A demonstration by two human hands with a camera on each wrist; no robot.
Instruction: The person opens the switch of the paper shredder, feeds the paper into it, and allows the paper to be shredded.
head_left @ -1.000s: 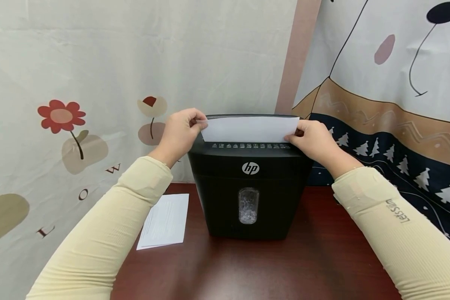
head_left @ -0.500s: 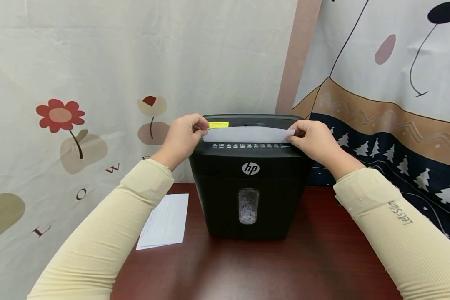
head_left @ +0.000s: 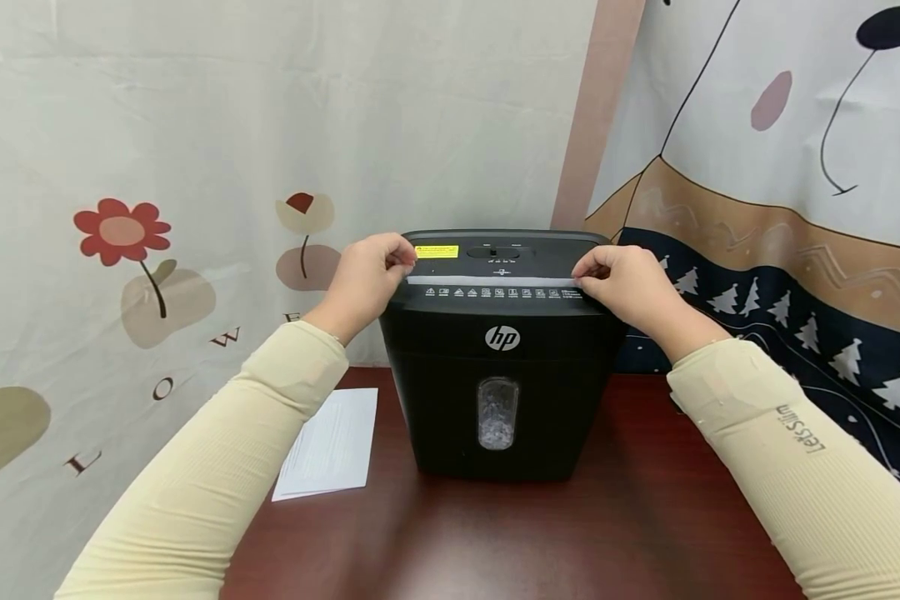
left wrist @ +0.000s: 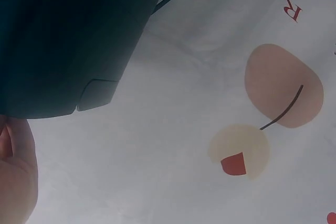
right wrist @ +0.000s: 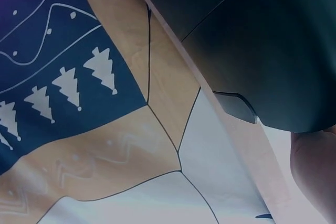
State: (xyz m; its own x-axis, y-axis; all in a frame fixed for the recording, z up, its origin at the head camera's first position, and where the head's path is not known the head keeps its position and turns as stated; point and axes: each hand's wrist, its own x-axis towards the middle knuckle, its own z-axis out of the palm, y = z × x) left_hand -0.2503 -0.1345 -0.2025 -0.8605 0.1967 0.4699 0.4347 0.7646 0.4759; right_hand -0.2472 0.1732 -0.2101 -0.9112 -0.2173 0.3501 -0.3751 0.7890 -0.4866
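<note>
A black paper shredder (head_left: 450, 375) with an HP logo stands upright on the table. A narrow strip of white paper (head_left: 487, 282) shows along its top slot, the rest hidden inside. My left hand (head_left: 369, 275) is by the slot's left end, fingers loosely bent, fingertips just above the strip's end. At the right end, my right hand (head_left: 630, 283) has its thumb and fingertips close to the strip, with no paper seen between them. In the left wrist view, part of my left hand (left wrist: 18, 171) shows at the shredder's edge; the fingertips are hidden there.
Printed white sheets (head_left: 330, 446) lie on the brown table (head_left: 495, 533) left of the shredder. A small window (head_left: 498, 412) in its front shows shredded bits. A yellow label (head_left: 437, 252) and a slide switch (head_left: 493, 252) are on top. A patterned cloth (head_left: 457, 125) hangs behind.
The white paper has sunk into the slot, from a wide band to a thin strip, uncovering the label and switch. Both hands have come down slightly with it and let go of its corners.
</note>
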